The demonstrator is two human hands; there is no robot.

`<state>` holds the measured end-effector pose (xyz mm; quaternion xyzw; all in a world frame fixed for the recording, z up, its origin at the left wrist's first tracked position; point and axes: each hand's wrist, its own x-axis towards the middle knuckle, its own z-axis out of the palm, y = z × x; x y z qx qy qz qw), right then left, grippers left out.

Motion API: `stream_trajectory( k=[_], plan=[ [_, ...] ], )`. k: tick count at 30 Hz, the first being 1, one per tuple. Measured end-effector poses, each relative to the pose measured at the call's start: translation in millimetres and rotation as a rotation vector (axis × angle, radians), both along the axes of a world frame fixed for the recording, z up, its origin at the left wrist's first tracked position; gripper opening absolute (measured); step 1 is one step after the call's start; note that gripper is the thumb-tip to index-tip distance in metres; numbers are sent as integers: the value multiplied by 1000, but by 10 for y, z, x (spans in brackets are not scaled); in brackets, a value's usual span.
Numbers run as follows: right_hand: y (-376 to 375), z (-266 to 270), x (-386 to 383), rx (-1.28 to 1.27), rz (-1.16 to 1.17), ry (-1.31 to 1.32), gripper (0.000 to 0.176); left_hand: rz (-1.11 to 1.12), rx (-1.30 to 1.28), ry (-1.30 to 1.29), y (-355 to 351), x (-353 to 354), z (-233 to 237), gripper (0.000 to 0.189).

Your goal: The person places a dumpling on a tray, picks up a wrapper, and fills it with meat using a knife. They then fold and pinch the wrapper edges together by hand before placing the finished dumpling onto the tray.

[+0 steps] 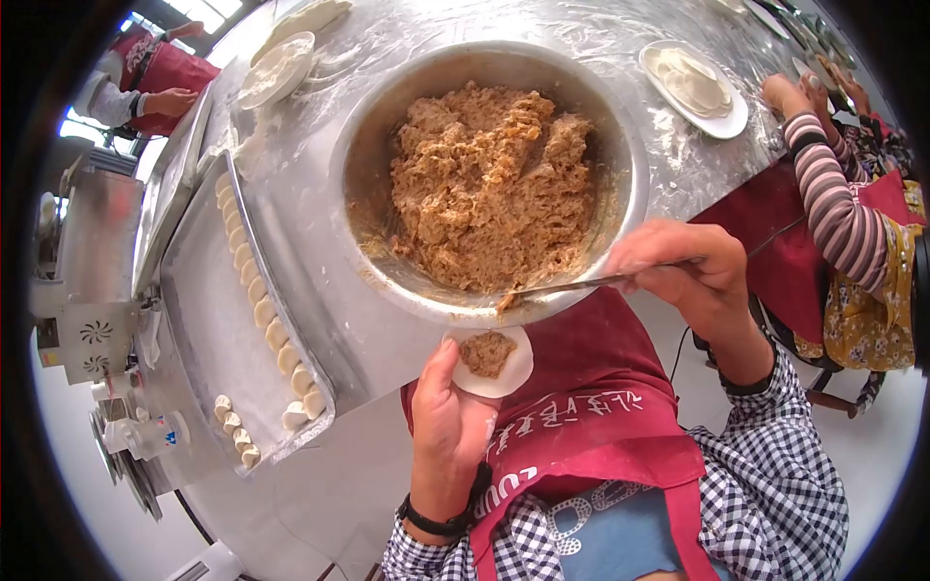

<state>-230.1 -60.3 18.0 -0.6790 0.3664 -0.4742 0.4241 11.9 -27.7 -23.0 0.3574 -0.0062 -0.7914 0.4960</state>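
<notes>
My left hand (450,416) holds a round dough wrapper (518,368) at its edge, with a small mound of brown filling (486,354) on its middle. Just beyond it stands a large metal bowl (635,165) of minced filling (494,184). My right hand (683,266) is closed round the handle of a thin metal utensil (581,284). The utensil's tip, with a bit of filling on it, is over the bowl's near rim.
At the left, a metal tray (242,320) carries rows of dumplings (257,290). Plates of wrappers lie at the upper right (741,116) and flour-dusted upper left (276,70). A person's striped sleeve (838,208) is at the right; another person (155,87) stands upper left.
</notes>
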Motion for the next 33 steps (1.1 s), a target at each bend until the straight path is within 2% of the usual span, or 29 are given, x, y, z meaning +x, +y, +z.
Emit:
stream_trajectory(
  k=[2, 5, 12, 14, 18, 24, 26, 29, 33],
  plan=[
    [143, -7, 42, 90, -28, -305, 10, 8, 7, 9, -17, -19, 8, 39],
    [226, -83, 72, 19, -49, -354, 11, -18, 2, 80, -21, -28, 16, 40],
    [247, -165, 98, 89, -101, -485, 10, -23, 7, 65, -20, -38, 32, 41],
    [265, -196, 71, 8, -111, -277, 9, -29, -2, 63, -23, -41, 37, 41],
    [305, -206, 95, -26, -67, -171, 9, -34, -13, 57, -23, -38, 54, 41],
    [349, -197, 135, -285, 92, 23, 13, -62, -25, 38, 22, 14, 52, 42],
    [366, -207, 146, -311, 93, 45, 13, -71, -41, 41, 34, 31, 40, 42],
    [394, -211, 191, -477, 109, 211, 10, -65, -77, 25, 37, 48, 36, 42],
    [448, -183, 224, -533, 167, 280, 10, -31, -34, 16, 38, 72, 59, 40]
  ],
)
